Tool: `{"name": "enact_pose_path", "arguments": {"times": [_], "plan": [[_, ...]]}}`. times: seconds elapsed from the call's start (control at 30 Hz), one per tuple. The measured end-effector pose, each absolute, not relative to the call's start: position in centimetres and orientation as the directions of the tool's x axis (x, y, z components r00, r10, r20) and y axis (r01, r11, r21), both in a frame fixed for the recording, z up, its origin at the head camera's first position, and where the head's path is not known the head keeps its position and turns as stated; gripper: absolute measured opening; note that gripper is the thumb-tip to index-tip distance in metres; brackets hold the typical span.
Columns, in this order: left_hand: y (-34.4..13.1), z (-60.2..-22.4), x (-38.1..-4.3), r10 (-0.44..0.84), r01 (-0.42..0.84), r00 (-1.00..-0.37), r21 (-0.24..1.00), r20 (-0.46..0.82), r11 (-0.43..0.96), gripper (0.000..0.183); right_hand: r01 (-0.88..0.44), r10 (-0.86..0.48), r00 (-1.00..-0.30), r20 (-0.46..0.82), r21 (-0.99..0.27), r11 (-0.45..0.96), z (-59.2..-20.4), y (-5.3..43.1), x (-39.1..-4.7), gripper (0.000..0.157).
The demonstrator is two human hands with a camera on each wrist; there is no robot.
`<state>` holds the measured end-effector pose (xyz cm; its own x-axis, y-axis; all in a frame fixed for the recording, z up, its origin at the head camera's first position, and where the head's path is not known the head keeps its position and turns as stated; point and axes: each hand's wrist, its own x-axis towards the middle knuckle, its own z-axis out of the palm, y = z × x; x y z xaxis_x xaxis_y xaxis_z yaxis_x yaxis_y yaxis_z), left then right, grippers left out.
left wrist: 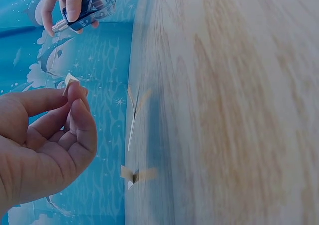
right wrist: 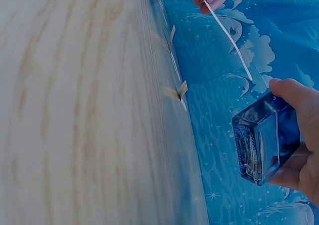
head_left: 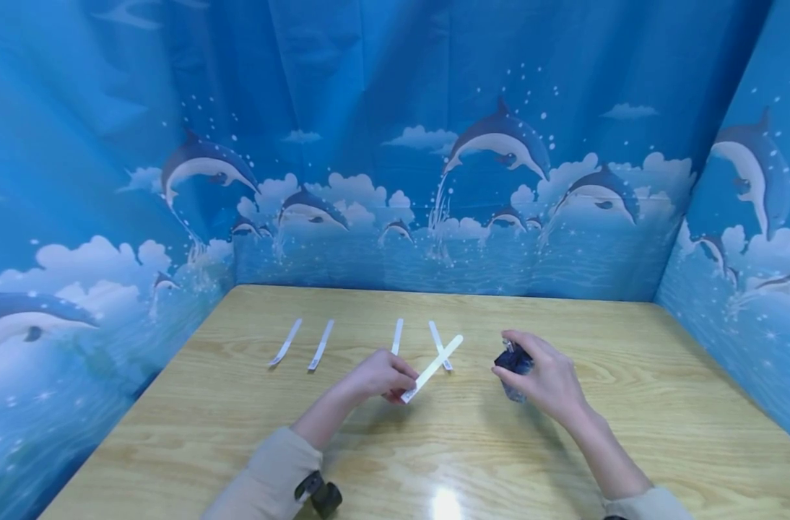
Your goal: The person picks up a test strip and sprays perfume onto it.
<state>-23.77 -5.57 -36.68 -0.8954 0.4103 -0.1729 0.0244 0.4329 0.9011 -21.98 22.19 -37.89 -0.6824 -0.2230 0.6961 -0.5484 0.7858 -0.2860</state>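
My left hand pinches a white paper strip by its printed end, between thumb and fingertips. The strip slants up and away to the right, overlapping another strip on the table in the head view. To the right, my right hand grips a dark blue glass perfume bottle. In the right wrist view the bottle's thick clear base faces the camera, and the held strip points toward it. The left wrist view shows the bottle's silver sprayer top near a fingertip.
Several more paper strips lie spread in a row on the wooden table, among them a left one, its neighbour and one beyond my left hand. A blue dolphin-print curtain rises behind the table and along both sides.
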Motion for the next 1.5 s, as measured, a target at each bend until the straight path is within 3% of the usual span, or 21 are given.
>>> {"name": "enact_pose_path", "arguments": {"times": [0.83,1.5], "plan": [[-6.0,-36.7,-23.8,0.409,0.021,-0.895,0.9,-0.177,0.435,0.02,-0.498,-0.181,-0.756,0.629,-0.374,0.783,-37.6,22.3,-21.7,0.054],[-7.9,-37.8,-25.0,0.304,-0.038,-0.939,0.928,-0.16,0.372,0.022,-0.478,-0.171,-0.781,0.601,-0.398,0.783,-37.8,22.2,-21.7,0.057]]}}
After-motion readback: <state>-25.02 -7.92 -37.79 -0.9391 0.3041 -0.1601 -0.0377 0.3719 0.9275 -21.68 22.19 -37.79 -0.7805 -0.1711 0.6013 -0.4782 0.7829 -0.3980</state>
